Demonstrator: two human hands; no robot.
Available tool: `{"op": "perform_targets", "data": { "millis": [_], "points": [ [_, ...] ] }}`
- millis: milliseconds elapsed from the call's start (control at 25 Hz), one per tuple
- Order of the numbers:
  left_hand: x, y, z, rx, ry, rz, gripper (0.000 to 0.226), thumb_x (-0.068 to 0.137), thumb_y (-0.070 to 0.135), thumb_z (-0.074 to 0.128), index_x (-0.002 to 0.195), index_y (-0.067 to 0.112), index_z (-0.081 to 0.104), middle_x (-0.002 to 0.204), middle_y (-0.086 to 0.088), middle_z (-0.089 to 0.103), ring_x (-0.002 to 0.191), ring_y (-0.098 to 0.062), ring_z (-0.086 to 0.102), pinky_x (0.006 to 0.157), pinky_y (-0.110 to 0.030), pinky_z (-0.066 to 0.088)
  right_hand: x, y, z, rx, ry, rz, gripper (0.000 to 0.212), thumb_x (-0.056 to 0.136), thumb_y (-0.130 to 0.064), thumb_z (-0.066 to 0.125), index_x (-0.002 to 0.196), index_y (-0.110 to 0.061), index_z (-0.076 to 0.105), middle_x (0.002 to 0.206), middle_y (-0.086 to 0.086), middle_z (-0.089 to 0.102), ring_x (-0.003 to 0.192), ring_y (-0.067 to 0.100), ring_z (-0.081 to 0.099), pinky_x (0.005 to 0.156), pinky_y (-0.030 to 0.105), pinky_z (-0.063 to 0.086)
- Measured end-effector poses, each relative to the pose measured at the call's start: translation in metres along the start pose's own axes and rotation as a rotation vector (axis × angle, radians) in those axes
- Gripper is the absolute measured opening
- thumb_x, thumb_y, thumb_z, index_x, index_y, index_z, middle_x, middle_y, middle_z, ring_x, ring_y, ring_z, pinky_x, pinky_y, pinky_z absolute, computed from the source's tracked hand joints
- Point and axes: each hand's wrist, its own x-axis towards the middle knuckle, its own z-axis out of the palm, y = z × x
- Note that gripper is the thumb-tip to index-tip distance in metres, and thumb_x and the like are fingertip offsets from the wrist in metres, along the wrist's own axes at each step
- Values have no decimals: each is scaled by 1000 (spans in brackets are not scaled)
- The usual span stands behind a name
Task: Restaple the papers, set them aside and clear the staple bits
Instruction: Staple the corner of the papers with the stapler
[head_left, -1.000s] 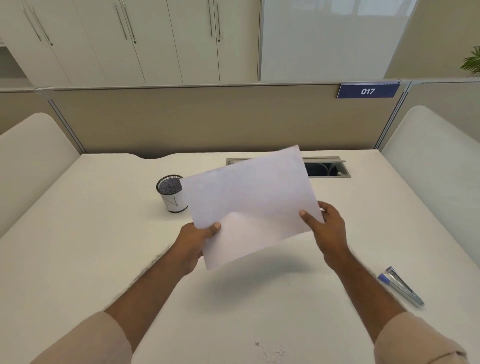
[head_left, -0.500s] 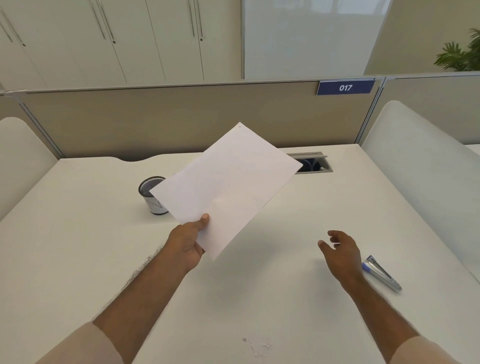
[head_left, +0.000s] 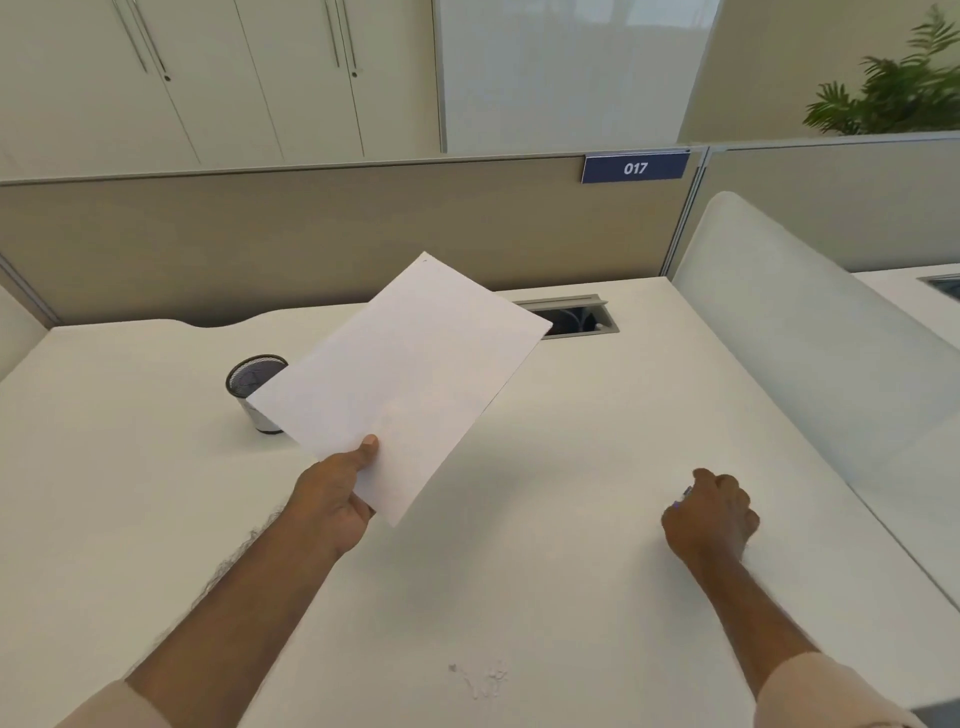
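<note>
My left hand pinches the near corner of the white papers and holds them tilted above the middle of the white desk. My right hand is curled over the stapler on the desk at the right. Only a small blue and silver tip of the stapler shows past my fingers. A small scatter of staple bits lies on the desk near the front edge, between my two forearms.
A black mesh pen cup stands at the left, partly behind the papers. A cable slot is set into the desk's far side. A beige partition closes the back and a frosted divider runs along the right.
My right hand let go of the papers, moved right and down, and closed over the stapler. My left hand alone keeps the papers, which have turned so a corner points away.
</note>
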Motion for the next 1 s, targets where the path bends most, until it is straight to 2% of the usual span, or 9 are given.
{"op": "perform_targets", "data": {
  "millis": [120,320,400,480,600,760,840,920,1000],
  "points": [
    [-5,-1,-3,0,16,3,19,88,3,67,101,18,66,110,-2,70,92,-17,67,71,-37,53,1,24,5,-102,-100,83,29,82,-15,60,109,-5,56,113,17,52,112,36,47,96,41,32],
    [-16,-5,4,-30,9,12,20,88,3,66,104,16,66,106,-1,71,89,-16,67,68,-36,53,-6,31,15,-96,-37,-58,14,88,-20,60,93,-8,64,93,12,59,95,35,55,84,39,34],
    [-19,-5,6,-46,5,19,25,87,3,68,110,15,66,109,-2,71,91,-16,67,68,-35,54,-19,18,12,96,-74,-138,11,88,-19,62,91,-8,64,92,11,62,86,31,59,74,35,38],
    [-22,-4,8,-57,-3,30,21,87,4,68,105,16,66,107,-1,71,90,-15,68,68,-36,53,-38,-8,4,462,-186,-183,4,89,-14,63,90,-10,63,90,5,67,76,21,61,65,30,41],
    [-28,-3,11,-47,-24,39,21,88,5,68,106,15,67,105,0,72,92,-16,68,70,-37,54,-63,-53,-6,811,-385,-173,3,93,-15,59,96,-14,60,89,1,67,76,19,65,69,31,50],
    [-31,-3,11,-34,-15,66,30,87,4,68,115,13,64,107,-1,71,92,-15,67,68,-34,53,-59,-69,6,553,-327,-281,4,92,-14,56,89,-14,53,87,-10,64,76,19,59,64,31,45],
    [-33,-4,9,-22,-16,62,26,87,3,67,111,13,65,103,0,71,90,-15,67,65,-33,52,-53,-55,20,315,-306,-286,7,89,-15,56,85,-18,52,90,-2,59,84,25,58,70,34,45],
    [-35,-3,6,-1,-18,59,19,88,2,67,104,13,65,101,0,71,90,-15,67,68,-34,52,-52,-40,32,62,-301,-299,6,88,-18,55,94,-16,55,99,3,57,98,28,54,76,34,38],
    [-34,-1,3,26,-12,62,18,88,3,67,102,14,65,101,1,71,92,-16,66,72,-37,53,-50,-36,40,-37,-275,-309,16,89,-21,55,103,-15,58,106,4,57,104,27,51,79,34,34]
  ]
}}
